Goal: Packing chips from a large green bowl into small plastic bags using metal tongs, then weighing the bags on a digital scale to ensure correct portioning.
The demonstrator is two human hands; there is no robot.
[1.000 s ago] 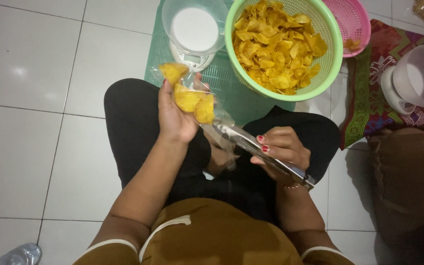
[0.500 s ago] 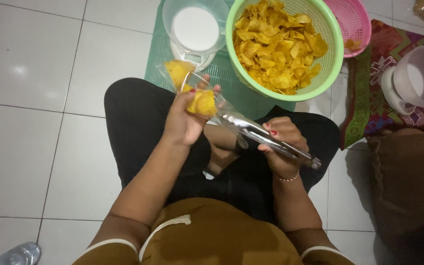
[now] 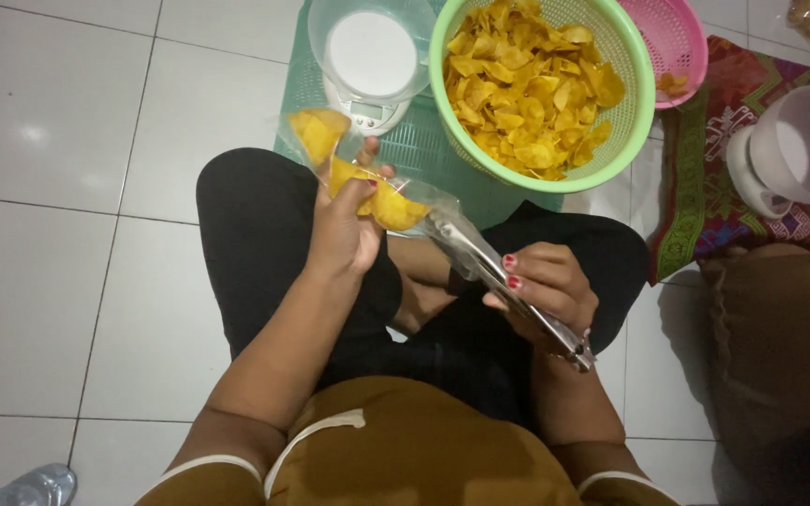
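Tilted steeper now, the metal tongs (image 3: pixel 508 281) in the right hand's (image 3: pixel 541 290) grip enter the left hand's (image 3: pixel 344 230) chip bag (image 3: pixel 367 183).

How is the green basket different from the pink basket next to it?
The green basket is larger and heaped with yellow chips; the pink basket is smaller and holds only a few chips at one side. The green basket shows almost whole, while the pink basket is partly hidden behind it. Both are round plastic mesh baskets.

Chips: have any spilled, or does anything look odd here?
Nothing stands out. The chips sit inside the green basket and the clear bag that the left hand holds; the right hand grips metal tongs. None lie on the floor.
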